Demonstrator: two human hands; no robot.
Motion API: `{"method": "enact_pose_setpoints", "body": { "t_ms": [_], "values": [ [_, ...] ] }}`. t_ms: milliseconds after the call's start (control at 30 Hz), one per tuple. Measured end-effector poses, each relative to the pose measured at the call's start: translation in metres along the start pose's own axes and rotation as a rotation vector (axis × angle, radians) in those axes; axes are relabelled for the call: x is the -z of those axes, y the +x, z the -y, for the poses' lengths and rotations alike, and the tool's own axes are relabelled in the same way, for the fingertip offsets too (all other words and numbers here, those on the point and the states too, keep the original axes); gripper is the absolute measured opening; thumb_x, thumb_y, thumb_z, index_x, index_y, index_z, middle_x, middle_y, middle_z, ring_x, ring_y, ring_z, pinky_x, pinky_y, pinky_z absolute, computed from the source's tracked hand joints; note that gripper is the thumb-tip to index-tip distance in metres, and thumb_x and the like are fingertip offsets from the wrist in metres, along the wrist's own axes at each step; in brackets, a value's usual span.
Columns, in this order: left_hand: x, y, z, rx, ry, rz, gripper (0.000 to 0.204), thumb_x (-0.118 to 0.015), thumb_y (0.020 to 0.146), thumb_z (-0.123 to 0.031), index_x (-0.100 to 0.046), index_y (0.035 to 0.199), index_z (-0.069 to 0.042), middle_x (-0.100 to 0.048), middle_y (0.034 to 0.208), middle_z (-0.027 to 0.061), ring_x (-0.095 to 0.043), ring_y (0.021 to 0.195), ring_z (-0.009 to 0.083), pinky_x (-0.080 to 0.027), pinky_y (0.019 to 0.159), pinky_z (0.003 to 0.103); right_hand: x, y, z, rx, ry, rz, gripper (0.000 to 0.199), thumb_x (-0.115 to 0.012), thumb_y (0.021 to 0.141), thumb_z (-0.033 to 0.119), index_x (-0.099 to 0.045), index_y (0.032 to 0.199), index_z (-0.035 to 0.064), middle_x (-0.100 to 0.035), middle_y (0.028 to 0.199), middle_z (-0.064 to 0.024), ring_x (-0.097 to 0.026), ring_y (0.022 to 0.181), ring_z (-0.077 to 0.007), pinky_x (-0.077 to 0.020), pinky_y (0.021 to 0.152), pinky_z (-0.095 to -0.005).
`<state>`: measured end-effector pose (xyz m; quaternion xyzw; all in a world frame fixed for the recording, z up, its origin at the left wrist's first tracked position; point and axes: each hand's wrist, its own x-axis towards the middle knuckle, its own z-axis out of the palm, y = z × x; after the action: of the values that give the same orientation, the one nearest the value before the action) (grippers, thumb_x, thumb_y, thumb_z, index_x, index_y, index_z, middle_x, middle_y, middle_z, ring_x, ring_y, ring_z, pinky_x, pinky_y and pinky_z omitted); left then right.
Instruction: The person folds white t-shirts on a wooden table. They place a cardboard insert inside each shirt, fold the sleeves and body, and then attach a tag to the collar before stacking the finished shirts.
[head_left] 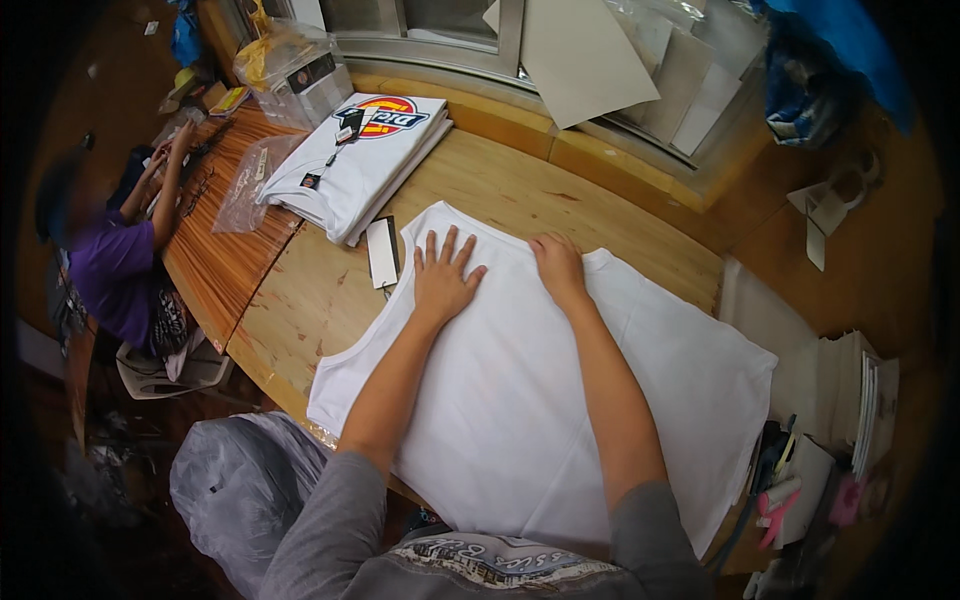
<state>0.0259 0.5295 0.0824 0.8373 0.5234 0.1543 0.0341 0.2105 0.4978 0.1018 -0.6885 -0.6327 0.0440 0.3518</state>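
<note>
A white sleeveless top [520, 400] lies spread out across the wooden table in front of me, its near part hanging toward my body. My left hand [446, 276] rests flat on the cloth near the far left end, with fingers apart. At the top's far edge, my right hand [558, 262] has its fingers bent and together over the cloth, gripping that edge. A white hang tag [383, 253] with a black end sticks out from under the top, beside the left hand.
Folded white shirts [350, 165] with a coloured print are stacked at the far left, beside a clear plastic bag [258, 185]. A person in purple [112, 265] sits at the left. A grey plastic bag [240, 495] stands near my left arm. Pink-handled scissors [778, 505] are at the right.
</note>
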Motion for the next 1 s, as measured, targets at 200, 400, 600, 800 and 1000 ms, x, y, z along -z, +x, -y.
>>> {"method": "enact_pose_setpoints", "body": {
  "t_ms": [200, 400, 600, 800, 1000],
  "values": [
    [-0.002, -0.002, 0.000, 0.025, -0.074, -0.027, 0.056, -0.043, 0.078, -0.048, -0.039, 0.124, -0.018, -0.020, 0.135, 0.0162, -0.014, 0.126, 0.0334, -0.011, 0.100, 0.047, -0.055, 0.044, 0.022, -0.193, 0.036, 0.216, 0.016, -0.057, 0.075, 0.023, -0.062, 0.075, 0.0071, -0.058, 0.086, -0.0090, -0.050, 0.090, -0.0263, -0.0370, 0.077, -0.0396],
    [-0.004, -0.001, 0.002, 0.060, -0.149, -0.025, 0.062, -0.047, 0.075, -0.048, -0.044, 0.114, 0.000, -0.021, 0.135, 0.0153, -0.013, 0.126, 0.0313, -0.011, 0.100, 0.047, -0.073, 0.058, 0.046, -0.302, 0.017, 0.195, 0.017, -0.066, 0.065, 0.023, -0.062, 0.068, 0.0070, -0.061, 0.069, -0.0097, -0.057, 0.070, -0.0272, -0.0415, 0.065, -0.0353],
    [-0.004, -0.002, 0.006, 0.072, -0.178, -0.029, 0.058, -0.045, 0.077, -0.047, -0.044, 0.116, -0.005, -0.019, 0.136, 0.0154, -0.012, 0.126, 0.0319, -0.010, 0.100, 0.047, -0.086, 0.068, 0.056, -0.261, -0.100, 0.310, 0.014, -0.061, 0.071, 0.019, -0.062, 0.072, 0.0053, -0.061, 0.081, -0.0100, -0.054, 0.085, -0.0274, -0.0377, 0.075, -0.0410],
    [-0.008, -0.001, 0.005, 0.044, -0.156, -0.030, 0.055, -0.044, 0.077, -0.047, -0.044, 0.118, -0.011, -0.018, 0.136, 0.0158, -0.012, 0.126, 0.0341, -0.010, 0.100, 0.048, -0.094, 0.069, 0.047, -0.198, -0.134, 0.082, 0.014, -0.059, 0.072, 0.018, -0.062, 0.074, 0.0041, -0.060, 0.080, -0.0124, -0.054, 0.082, -0.0288, -0.0401, 0.071, -0.0383],
    [-0.002, 0.000, 0.003, 0.066, -0.158, -0.014, 0.055, -0.045, 0.077, -0.047, -0.044, 0.118, -0.010, -0.018, 0.136, 0.0162, -0.012, 0.126, 0.0343, -0.010, 0.100, 0.048, -0.061, 0.076, 0.014, -0.272, 0.170, 0.420, 0.017, -0.055, 0.075, 0.016, -0.060, 0.072, 0.0003, -0.059, 0.081, -0.0147, -0.055, 0.075, -0.0286, -0.0413, 0.069, -0.0354]
  ]
}}
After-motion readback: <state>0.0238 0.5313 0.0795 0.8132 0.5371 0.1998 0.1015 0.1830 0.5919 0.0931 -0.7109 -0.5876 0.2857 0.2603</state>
